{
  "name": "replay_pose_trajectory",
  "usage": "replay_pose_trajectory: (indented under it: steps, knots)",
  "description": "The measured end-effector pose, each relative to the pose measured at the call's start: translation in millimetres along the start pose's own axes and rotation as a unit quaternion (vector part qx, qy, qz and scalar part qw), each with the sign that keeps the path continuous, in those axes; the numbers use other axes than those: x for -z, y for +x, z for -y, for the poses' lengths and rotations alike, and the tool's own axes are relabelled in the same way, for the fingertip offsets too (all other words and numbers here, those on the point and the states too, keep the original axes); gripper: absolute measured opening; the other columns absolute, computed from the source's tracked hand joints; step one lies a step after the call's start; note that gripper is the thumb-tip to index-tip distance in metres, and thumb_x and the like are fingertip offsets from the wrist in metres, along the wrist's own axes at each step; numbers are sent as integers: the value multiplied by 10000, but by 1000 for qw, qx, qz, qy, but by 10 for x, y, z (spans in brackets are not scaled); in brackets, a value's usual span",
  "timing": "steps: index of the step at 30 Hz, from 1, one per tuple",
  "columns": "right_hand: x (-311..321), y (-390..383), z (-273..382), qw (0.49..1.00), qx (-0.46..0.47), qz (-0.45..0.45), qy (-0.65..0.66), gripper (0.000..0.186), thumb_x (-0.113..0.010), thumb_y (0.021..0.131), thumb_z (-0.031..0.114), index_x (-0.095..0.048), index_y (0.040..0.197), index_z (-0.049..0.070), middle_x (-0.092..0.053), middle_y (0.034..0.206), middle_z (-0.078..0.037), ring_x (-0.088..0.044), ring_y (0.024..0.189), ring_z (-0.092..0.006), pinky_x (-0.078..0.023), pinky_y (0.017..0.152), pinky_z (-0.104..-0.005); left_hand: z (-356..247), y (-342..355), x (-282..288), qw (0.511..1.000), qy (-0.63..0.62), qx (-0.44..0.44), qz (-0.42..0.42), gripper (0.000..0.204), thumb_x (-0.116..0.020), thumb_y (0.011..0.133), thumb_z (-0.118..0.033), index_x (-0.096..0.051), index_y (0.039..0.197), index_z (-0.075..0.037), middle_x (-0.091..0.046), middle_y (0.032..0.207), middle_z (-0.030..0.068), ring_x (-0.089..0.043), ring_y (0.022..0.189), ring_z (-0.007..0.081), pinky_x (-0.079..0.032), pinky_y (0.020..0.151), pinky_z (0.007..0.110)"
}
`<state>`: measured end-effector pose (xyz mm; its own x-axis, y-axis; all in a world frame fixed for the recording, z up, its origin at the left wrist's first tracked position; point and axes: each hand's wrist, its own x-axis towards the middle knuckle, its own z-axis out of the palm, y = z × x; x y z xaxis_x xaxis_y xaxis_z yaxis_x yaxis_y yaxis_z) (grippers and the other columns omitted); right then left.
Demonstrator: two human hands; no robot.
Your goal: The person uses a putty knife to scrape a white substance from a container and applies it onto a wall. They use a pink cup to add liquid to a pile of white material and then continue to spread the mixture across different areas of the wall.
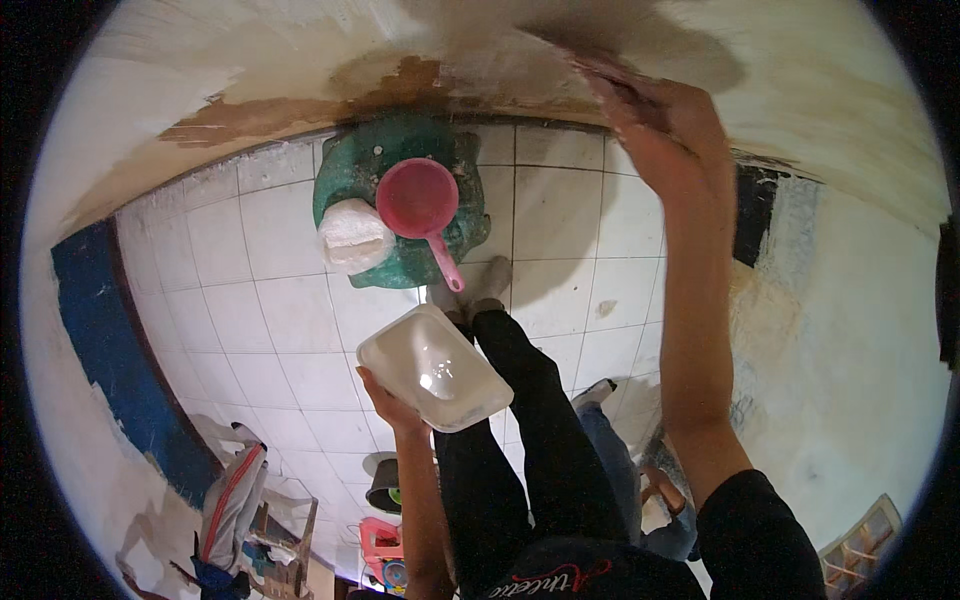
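Observation:
My left hand grips the lower left edge of a cream rectangular plastic tub, tilted so its inside shows. White wet-looking material shines at its bottom. My right arm is raised to the wall, and my right hand is closed on a thin flat putty scraper, seen nearly edge-on and blurred against the plaster. In front of my feet stands a green plastic stool, spotted with white. On it rest a pink long-handled dipper and a white crumpled bag or lump.
The wall ahead has brown bare patches low down. Behind me to the right, another person is on the tiled floor. A dark bucket, a red plastic item and a grey cloth lie at the lower left.

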<state>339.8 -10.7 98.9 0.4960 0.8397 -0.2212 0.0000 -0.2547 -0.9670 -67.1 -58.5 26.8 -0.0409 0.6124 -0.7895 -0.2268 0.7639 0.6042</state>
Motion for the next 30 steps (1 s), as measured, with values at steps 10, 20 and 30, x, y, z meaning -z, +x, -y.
replay_pose_trajectory:
  steps: [10, 20, 30]
  knots:
    - [125, -994, 320, 759, -106, -369, 526, 330, -484, 908, -23, -480, 1234, -72, -593, 1197, -194, -595, 1121, -330, -500, 1011, -461, -482, -61, 99, 994, -40, -30, 99, 625, -290, 1007, -553, -440, 1348, -51, -505, 1318, 151, -497, 1219, 310, -434, 1028, 465]
    - [1164, 234, -2342, 984, -13, -171, 48, 383, -498, 983, 289, -571, 1257, 32, -644, 1193, -126, -597, 1133, -258, -505, 953, -361, -120, 46, 85, 996, 36, -59, 55, 570, -323, 1012, -521, -422, 1355, -76, -490, 1314, 148, -502, 1205, 310, -433, 1035, 471]
    - [1035, -394, -1368, 879, -121, -232, 398, 347, -379, 970, 30, -379, 1306, -56, -520, 1233, -274, -562, 1122, -393, -507, 1005, -473, 290, -239, -355, 999, 18, 46, 17, 664, -275, 991, -593, -431, 1378, -77, -513, 1325, 135, -517, 1207, 304, -455, 994, 440]
